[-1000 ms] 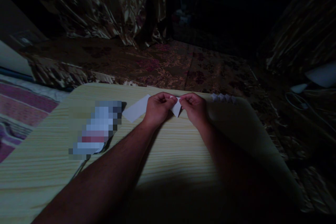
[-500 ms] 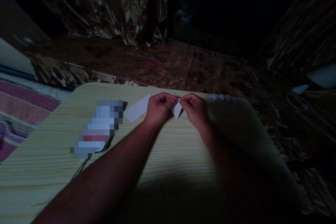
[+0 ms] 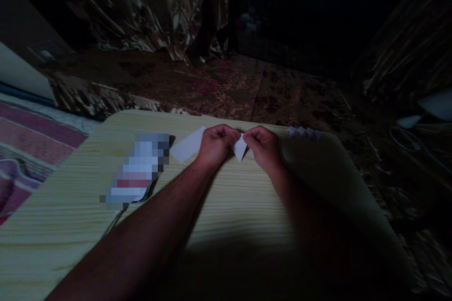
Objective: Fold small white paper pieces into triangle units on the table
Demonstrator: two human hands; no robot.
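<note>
A small folded white paper piece (image 3: pixel 239 148) hangs point-down between my two hands above the far part of a light wooden table (image 3: pixel 226 197). My left hand (image 3: pixel 214 144) is closed, pinching the paper's left top edge. My right hand (image 3: pixel 263 146) is closed too, pinching its right top edge. A flat white paper slip (image 3: pixel 187 145) lies on the table just left of my left hand. Several small folded white paper pieces (image 3: pixel 303 132) sit in a row at the table's far right edge.
A blurred-out object (image 3: pixel 136 171) lies on the table's left part. Patterned brown fabric (image 3: pixel 226 84) covers the floor beyond the table, with shiny curtains (image 3: pixel 141 4) behind. A striped rug (image 3: pixel 31 141) lies at left. White items and a cable (image 3: pixel 409 127) are at right.
Both hands stay pinched on the folded paper; its point has shifted very slightly. The camera has drifted a little, nothing else moved.
</note>
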